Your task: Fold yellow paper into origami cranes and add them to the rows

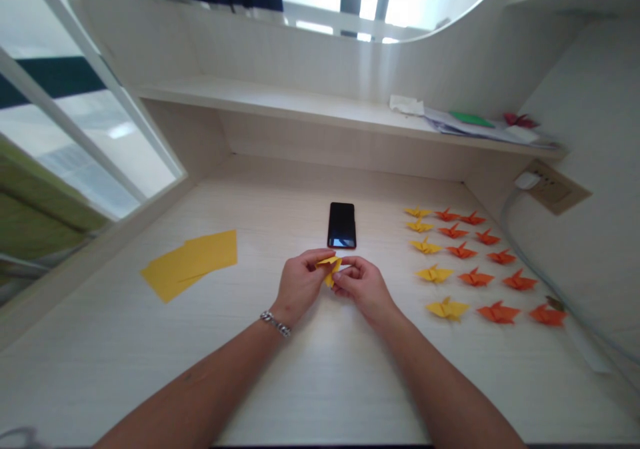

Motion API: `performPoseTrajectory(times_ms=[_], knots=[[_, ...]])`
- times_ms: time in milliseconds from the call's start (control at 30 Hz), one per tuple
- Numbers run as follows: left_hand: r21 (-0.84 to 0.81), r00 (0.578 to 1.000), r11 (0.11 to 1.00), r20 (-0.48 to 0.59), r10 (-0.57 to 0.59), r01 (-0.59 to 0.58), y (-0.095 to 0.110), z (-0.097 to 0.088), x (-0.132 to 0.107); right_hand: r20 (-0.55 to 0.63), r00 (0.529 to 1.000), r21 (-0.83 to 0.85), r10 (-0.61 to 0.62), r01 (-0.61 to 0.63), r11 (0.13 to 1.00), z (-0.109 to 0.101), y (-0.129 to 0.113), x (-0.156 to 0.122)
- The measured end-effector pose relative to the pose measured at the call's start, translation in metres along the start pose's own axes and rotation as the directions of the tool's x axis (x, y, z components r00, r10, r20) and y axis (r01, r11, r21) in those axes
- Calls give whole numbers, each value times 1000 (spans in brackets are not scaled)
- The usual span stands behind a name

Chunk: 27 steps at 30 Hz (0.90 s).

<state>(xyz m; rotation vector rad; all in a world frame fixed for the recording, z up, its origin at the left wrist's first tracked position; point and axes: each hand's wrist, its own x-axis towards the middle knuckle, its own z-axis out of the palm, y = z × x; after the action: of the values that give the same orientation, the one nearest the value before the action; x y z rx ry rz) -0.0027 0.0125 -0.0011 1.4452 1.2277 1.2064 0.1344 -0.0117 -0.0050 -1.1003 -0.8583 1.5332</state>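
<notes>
Between my hands is a small folded piece of yellow origami paper [330, 269], held just above the desk. My left hand [301, 279], with a silver chain bracelet [275, 324] at the wrist, pinches its left side. The fingers of my right hand [364, 286] are closed on its right side. My fingers hide part of the paper, so its exact shape is unclear. Just beyond my hands a black phone [342, 225] lies flat on the desk.
Yellow paper sheets [193, 262] overlap at the left. At the right stand rows of folded paper cranes, a yellow crane [447, 308] and an orange crane [499, 312] among the nearest. A cable [530, 262] runs along the right wall from a socket [557, 186]. Papers [440, 121] lie on the shelf [300, 106].
</notes>
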Motion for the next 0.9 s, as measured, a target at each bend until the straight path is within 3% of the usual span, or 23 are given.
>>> performPoseTrajectory(times_ms=[433,733,900], knots=[[3,999,1000,-34,-15,15,2,0,-1,32,998,-44,-51,52,998,2,1,-2],[-21,998,998,-15,-64,64,4,-1,0,99,995,-41,3,1,999,-2,-7,-4],[-40,997,998,67,-39,42,3,1,-2,8,991,-144,-131,131,981,-10,-1,5]])
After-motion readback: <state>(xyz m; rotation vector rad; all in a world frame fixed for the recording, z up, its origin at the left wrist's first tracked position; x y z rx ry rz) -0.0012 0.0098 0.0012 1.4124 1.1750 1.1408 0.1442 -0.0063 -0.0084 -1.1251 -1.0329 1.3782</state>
